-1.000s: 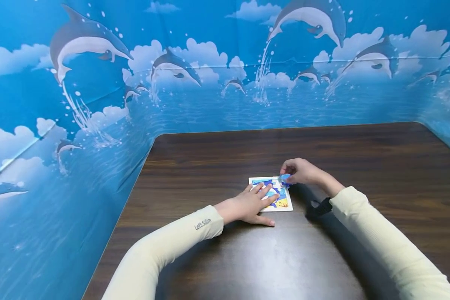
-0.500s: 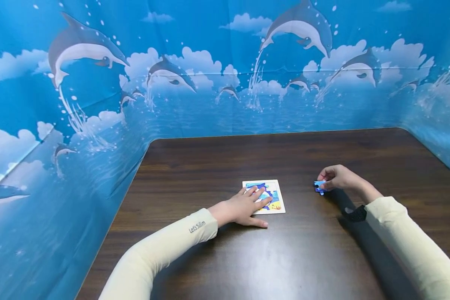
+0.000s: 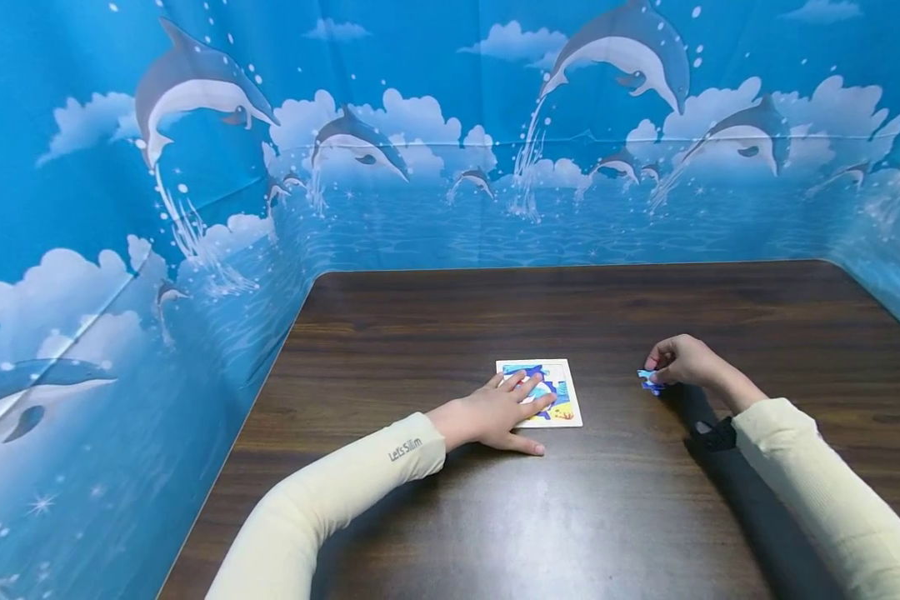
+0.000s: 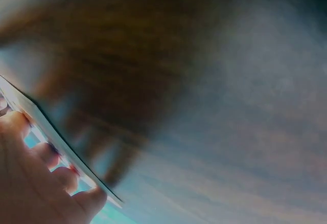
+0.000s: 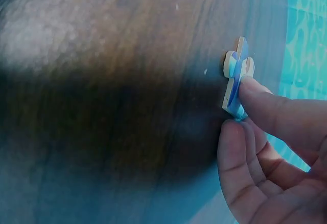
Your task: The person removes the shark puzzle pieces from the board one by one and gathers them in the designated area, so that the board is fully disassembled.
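Note:
My left hand (image 3: 491,410) lies with spread fingers on a small jigsaw puzzle board (image 3: 575,408), covering much of its picture. The board has a white rim and a blue, white and yellow sea picture. Its upper right part looks pale, without picture. To the right of the board, my right hand (image 3: 687,363) pinches a blue puzzle piece (image 3: 650,382) between thumb and fingers. In the right wrist view the piece (image 5: 235,78) is seen nearly edge-on, close to the tabletop. Whether it touches the table I cannot tell. The left wrist view shows fingertips (image 4: 66,178) on the board.
The dark wood-grain table (image 3: 420,325) extends around both hands. A blue curtain printed with dolphins (image 3: 390,208) stands along its back and sides. A black band (image 3: 714,435) sits at my right wrist.
My right hand has carried the puzzle piece from the board's upper right corner to the right. In the last half second the piece has turned a little. The left hand stays on the board.

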### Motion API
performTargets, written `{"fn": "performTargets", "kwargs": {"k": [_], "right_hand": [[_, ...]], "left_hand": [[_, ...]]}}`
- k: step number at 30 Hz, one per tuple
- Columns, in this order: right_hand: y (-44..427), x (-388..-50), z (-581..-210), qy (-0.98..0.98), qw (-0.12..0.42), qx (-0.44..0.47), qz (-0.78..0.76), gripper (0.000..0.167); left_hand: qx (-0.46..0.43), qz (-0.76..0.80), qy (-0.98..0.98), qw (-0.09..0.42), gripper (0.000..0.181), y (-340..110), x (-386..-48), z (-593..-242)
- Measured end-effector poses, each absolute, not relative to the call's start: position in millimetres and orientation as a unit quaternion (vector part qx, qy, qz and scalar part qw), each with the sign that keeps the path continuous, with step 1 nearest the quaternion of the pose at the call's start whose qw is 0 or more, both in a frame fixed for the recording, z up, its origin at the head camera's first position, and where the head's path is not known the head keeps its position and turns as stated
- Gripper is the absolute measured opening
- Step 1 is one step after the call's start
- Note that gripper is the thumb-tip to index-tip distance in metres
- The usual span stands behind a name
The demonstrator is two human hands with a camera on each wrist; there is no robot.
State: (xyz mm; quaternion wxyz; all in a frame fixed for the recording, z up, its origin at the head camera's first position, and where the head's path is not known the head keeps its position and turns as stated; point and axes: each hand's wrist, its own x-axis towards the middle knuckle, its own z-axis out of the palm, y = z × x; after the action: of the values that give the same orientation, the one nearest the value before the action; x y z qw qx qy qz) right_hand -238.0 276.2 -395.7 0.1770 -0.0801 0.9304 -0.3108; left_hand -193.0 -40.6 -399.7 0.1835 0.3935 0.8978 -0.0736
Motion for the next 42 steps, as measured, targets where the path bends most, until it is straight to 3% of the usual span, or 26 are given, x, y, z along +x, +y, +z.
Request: {"fn": "performTargets", "kwargs": {"k": [24,35,42], "right_hand": [[264.2,-242.6,-381.6,0.943,0.159,-0.080,-0.282,0.009],[183.2,-254.4,-360.5,0.931,0.124,-0.198,-0.282,0.021],[146.1,-256.1,-364.0,0.920,0.135,-0.248,-0.270,0.022]], "left_hand": [[0.402,-0.081,0.894,0.179,0.080,-43.1,-189.6,-398.8],[0.397,-0.081,0.895,0.185,0.078,-51.9,-186.5,-397.2],[0.385,-0.078,0.899,0.195,0.077,-58.5,-184.2,-395.8]]}}
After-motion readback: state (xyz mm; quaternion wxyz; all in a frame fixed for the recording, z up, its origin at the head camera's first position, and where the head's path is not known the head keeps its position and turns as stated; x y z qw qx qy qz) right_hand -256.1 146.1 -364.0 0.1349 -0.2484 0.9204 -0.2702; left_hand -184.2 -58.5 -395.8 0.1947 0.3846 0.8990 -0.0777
